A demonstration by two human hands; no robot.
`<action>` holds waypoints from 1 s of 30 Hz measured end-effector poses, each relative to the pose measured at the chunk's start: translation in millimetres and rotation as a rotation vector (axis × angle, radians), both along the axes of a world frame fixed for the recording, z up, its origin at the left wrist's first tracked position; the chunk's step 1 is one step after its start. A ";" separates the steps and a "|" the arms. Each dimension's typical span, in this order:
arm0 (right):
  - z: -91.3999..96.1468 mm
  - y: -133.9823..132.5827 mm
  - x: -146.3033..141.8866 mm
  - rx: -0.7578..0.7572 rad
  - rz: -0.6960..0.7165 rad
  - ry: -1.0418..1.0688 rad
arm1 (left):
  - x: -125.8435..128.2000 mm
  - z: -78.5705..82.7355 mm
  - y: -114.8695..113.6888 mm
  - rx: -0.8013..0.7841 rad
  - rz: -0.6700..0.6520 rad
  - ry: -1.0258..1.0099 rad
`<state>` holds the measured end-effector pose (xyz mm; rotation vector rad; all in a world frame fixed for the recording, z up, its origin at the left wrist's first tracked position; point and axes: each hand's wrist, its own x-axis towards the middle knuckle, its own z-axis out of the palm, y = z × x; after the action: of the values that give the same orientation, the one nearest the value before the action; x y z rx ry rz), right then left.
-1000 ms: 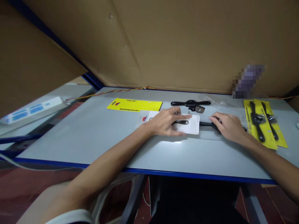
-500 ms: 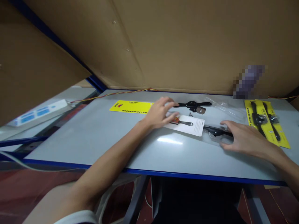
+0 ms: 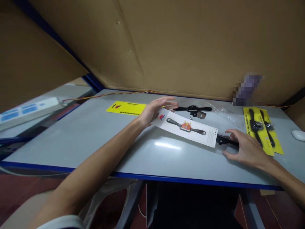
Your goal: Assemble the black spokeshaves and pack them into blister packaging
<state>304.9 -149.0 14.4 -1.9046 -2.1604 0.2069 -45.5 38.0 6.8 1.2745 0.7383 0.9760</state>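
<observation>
My left hand (image 3: 156, 111) grips the left end of a white backing card (image 3: 197, 137) printed with a picture of a spokeshave. The card's right end overlaps a black spokeshave (image 3: 222, 140) that seems to lie in a clear plastic sleeve. My right hand (image 3: 247, 148) is closed around the right end of that spokeshave and sleeve, thumb on the near side. Just behind the card lies a second black spokeshave (image 3: 192, 108), with a loose metal blade (image 3: 201, 114) and a small screw (image 3: 191, 118) beside it.
A yellow card (image 3: 126, 108) lies at the back left. Clear plastic packaging (image 3: 225, 111) rests behind my right hand. Two packaged spokeshaves on yellow cards (image 3: 268, 146) lie at the right, near a white mouse-like object (image 3: 298, 135). A power strip (image 3: 30, 111) stands at the far left.
The white card has slid right and lifted slightly, now covering more of the sleeved spokeshave. My left hand has shifted to its left end, uncovering the printed picture. The view has turned slightly right.
</observation>
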 end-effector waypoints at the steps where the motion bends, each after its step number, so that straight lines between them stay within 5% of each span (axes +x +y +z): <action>1: 1.3 1.6 -1.4 0.008 0.019 -0.019 | 0.9 1.8 -1.2 0.003 -0.007 -0.013; 9: -2.8 18.2 -4.8 0.004 0.050 -0.013 | -5.1 -0.5 7.2 0.022 0.100 -0.050; 21: -0.5 24.4 -10.3 -0.045 0.060 0.072 | 3.7 -12.0 7.8 -0.034 0.034 -0.078; 30: 2.9 40.6 -45.5 -0.091 0.100 0.041 | 31.0 -21.9 -7.4 -0.172 -0.043 -0.111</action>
<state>259.3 -108.4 17.2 -1.8235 -2.2576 0.3662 -14.5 30.6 -15.1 1.0737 0.6902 0.9200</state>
